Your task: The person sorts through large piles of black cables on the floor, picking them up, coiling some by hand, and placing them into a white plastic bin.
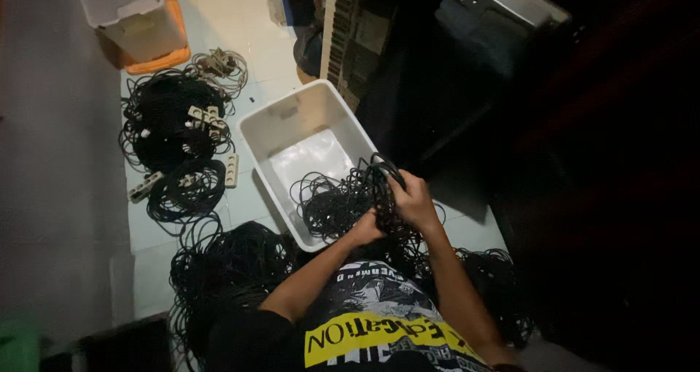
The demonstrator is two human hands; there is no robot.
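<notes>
While both hands clamp one tangled black cable bundle [383, 197], left hand [367, 228] low, right hand [414, 201] above, the grip keeps loops gathered over the white bin [292, 120]; sorted coils [171, 131] lie farther left.

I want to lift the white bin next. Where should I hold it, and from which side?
Grip the bin at its far, bare rim, coming from above. The near end is buried under black cables, where both hands hold a bundle, so only the far rim is free.
</notes>
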